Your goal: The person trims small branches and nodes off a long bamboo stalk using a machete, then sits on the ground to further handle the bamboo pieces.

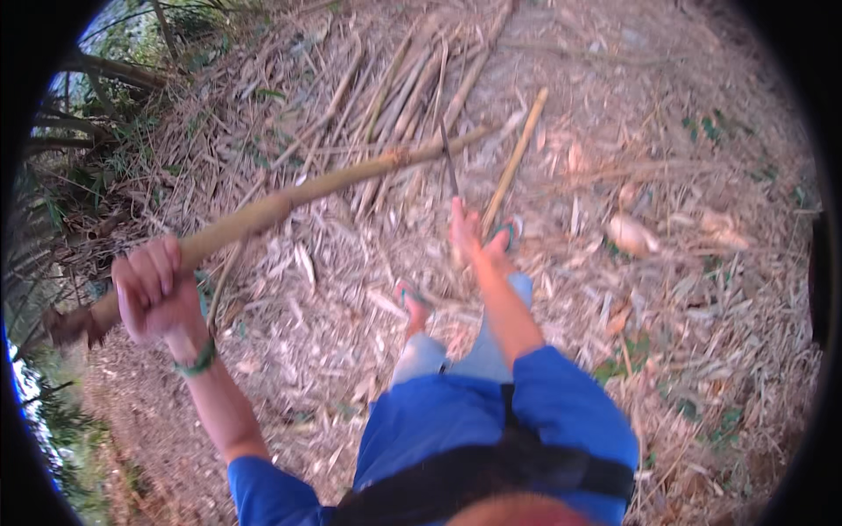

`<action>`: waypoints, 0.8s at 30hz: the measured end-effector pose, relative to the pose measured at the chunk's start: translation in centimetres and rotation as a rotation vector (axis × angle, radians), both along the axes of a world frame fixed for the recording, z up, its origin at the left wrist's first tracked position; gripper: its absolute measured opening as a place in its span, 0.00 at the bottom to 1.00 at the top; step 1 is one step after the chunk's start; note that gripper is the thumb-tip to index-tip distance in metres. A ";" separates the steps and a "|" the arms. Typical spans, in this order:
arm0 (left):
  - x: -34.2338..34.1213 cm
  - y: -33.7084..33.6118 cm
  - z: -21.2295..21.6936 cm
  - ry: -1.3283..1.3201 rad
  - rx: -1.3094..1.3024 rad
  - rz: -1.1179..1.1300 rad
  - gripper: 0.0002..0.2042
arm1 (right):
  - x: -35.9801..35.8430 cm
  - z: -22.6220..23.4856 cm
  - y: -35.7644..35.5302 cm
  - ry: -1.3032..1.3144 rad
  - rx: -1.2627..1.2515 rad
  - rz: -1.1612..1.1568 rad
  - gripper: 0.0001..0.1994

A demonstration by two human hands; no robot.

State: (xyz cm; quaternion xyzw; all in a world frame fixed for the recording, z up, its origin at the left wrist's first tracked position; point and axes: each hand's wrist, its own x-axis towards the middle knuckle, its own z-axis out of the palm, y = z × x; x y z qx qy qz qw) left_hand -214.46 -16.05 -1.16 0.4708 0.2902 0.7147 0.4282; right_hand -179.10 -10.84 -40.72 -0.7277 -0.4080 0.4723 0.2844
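Observation:
My left hand (158, 294) is closed around the thick end of a long, slightly curved bamboo pole (281, 203). A dark, ragged stub sticks out beyond that fist, and the thin tip slants up to the right. In my right hand (469, 232) is a knife (450, 167) with a narrow dark blade pointing away from me. The blade crosses the pole toward its thin end; whether they touch I cannot tell. A straight yellowish stick (517, 158) runs outward from just beside my right hand, its near end hidden there.
Dry leaves and chips (324, 351) litter the ground around my sandalled feet (412, 298). Beyond the pole lies a loose heap of cut stalks (412, 88). Green growth with thicker stems (105, 131) borders the far left. A pale rounded lump (631, 235) lies to the right.

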 end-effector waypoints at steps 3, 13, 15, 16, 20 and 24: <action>4.3 -0.8 1.6 -0.118 -0.266 0.670 0.18 | 1.7 -0.6 -1.2 0.121 -0.276 0.063 0.36; 3.8 0.2 1.3 0.002 0.056 0.289 0.20 | 0.0 5.3 1.3 0.609 -0.333 -0.058 0.12; 3.4 1.1 1.4 0.053 0.116 0.107 0.19 | -0.4 6.1 1.7 0.609 -0.357 -0.140 0.07; 3.0 1.7 1.3 0.069 0.148 0.031 0.19 | 0.0 6.6 2.6 0.500 -0.313 -0.070 0.07; 1.1 3.7 1.2 0.143 0.248 -0.148 0.18 | 2.0 16.1 10.1 0.169 0.014 0.144 0.07; 0.3 4.3 1.6 0.142 0.211 -0.114 0.18 | 3.8 31.4 18.8 0.334 0.660 0.218 0.06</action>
